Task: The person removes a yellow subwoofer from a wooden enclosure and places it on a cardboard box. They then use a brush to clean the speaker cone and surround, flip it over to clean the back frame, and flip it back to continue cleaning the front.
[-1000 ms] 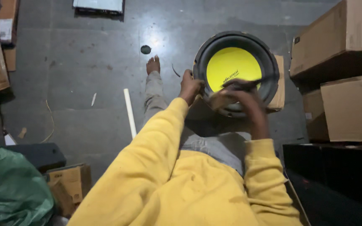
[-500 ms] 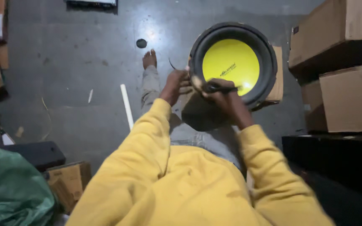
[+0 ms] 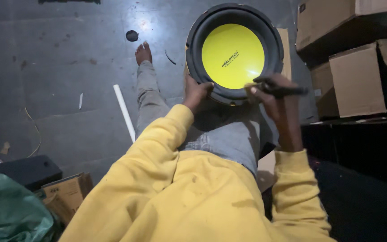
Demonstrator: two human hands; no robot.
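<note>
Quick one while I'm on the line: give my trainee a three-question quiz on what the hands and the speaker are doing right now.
1. True or false: the left hand grips the black rim of the speaker.
2. What does the right hand hold? A) a white tube B) a dark pen-like tool C) a cardboard box
3. Fill in: the white tube lies on the floor beside the person's outstretched ____.

Key:
1. True; the fingers rest on the rim's lower left edge.
2. B; the dark tool sits across the fingers at the speaker's lower right edge.
3. Leg, which ends in a bare foot.
</note>
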